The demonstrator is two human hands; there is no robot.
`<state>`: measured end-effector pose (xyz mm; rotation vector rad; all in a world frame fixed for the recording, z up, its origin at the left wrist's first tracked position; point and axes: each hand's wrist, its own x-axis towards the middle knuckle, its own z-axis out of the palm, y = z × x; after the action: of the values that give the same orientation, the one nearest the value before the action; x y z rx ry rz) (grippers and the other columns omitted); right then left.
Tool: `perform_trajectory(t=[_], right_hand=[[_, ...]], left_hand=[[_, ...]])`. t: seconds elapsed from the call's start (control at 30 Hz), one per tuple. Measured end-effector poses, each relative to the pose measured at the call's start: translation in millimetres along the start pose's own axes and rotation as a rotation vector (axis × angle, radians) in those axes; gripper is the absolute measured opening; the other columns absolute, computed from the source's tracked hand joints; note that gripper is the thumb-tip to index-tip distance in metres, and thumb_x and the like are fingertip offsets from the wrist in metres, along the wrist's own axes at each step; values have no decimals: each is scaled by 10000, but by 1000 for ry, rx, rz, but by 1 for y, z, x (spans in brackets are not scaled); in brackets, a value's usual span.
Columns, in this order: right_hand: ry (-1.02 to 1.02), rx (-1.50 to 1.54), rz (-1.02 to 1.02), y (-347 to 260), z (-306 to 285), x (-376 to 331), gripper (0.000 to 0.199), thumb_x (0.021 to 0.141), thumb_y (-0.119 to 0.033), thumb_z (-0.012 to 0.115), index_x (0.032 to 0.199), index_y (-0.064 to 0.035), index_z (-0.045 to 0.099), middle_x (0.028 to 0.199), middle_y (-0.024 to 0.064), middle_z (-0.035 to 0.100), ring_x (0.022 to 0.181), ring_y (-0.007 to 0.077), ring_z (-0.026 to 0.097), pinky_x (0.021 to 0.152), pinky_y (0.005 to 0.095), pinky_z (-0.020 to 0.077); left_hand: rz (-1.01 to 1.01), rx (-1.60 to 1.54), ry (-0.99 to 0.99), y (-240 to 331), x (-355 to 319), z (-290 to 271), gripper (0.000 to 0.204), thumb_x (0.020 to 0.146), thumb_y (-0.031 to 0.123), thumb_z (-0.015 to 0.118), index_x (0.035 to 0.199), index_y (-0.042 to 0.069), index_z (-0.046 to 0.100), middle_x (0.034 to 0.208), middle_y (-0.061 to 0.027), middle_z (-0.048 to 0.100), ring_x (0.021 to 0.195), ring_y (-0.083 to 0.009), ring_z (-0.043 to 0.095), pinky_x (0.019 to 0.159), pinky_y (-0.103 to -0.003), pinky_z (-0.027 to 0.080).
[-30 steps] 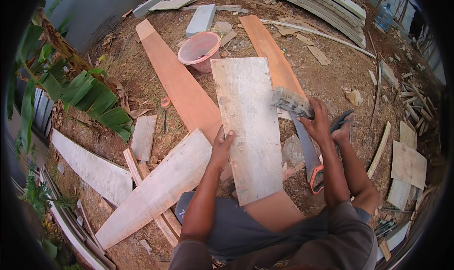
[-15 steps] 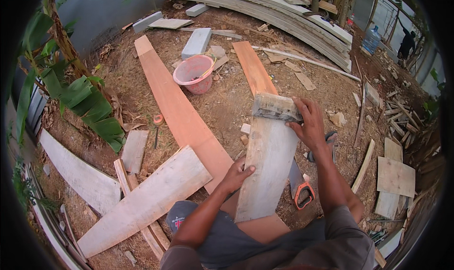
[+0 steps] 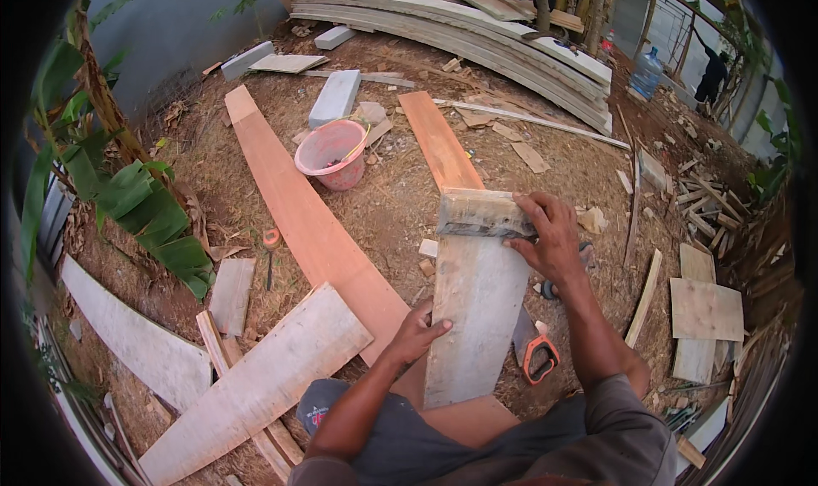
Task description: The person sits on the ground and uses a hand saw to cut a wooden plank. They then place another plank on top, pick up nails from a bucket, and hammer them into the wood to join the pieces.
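Observation:
A whitish plywood board point(image 3: 477, 316) lies lengthwise in front of me, reaching back from my lap. My left hand point(image 3: 415, 333) grips its left edge, thumb on the top face and fingers mostly hidden beneath. Across the far end sits a short, rough wood block point(image 3: 486, 213), its near side grey and crusted. My right hand point(image 3: 548, 235) is closed round the block's right end, with the thumb in front. Beyond the block, a reddish-orange plank point(image 3: 439, 137) stretches away. A handsaw with an orange handle point(image 3: 539, 360) rests right of the board, its blade partly hidden.
To the left lie a long reddish plank point(image 3: 298, 205) and a wide pale board point(image 3: 264, 379) propped on battens. A pink bucket point(image 3: 332, 154) stands beyond them near a light grey block point(image 3: 336, 97). Stacked long boards point(image 3: 460, 47) fill the back; scrap wood point(image 3: 707, 307) lies right.
My view has tilted, so most of the scene sits lower and slightly left. Both hands keep their holds on the board and the wood block.

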<state>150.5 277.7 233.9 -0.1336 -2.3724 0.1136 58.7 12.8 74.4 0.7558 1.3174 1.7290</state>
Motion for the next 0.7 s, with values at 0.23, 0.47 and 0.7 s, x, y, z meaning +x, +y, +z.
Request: perform_trajectory(t=[0.23, 0.47, 0.7], right_hand=[[6, -39, -68, -5, -31, 3, 787, 611, -306, 911, 1321, -175, 599, 1272, 71, 611, 1146, 283, 592, 974, 456, 406], [-101, -80, -104, -5, -55, 15, 755, 614, -324, 912, 1274, -150, 591, 1266, 69, 619, 1135, 280, 604, 982, 430, 425], [-194, -29, -160, -7, -69, 26, 787, 621, -362, 907, 1309, -160, 583, 1263, 84, 622, 1135, 297, 620, 939, 428, 459]], left_hand=[[-83, -25, 0, 12, -6, 4, 714, 911, 106, 734, 1521, 4, 377, 1407, -85, 542, 1274, -200, 532, 1074, -385, 450], [-22, -41, -55, 20, -9, 10, 686, 914, 122, 765, 1490, 4, 413, 1414, -96, 552, 1315, -190, 505, 1118, -364, 389], [-38, -8, -89, 26, -11, 12, 655, 907, 114, 770, 1464, -2, 446, 1389, -91, 575, 1291, -186, 523, 1103, -361, 405]])
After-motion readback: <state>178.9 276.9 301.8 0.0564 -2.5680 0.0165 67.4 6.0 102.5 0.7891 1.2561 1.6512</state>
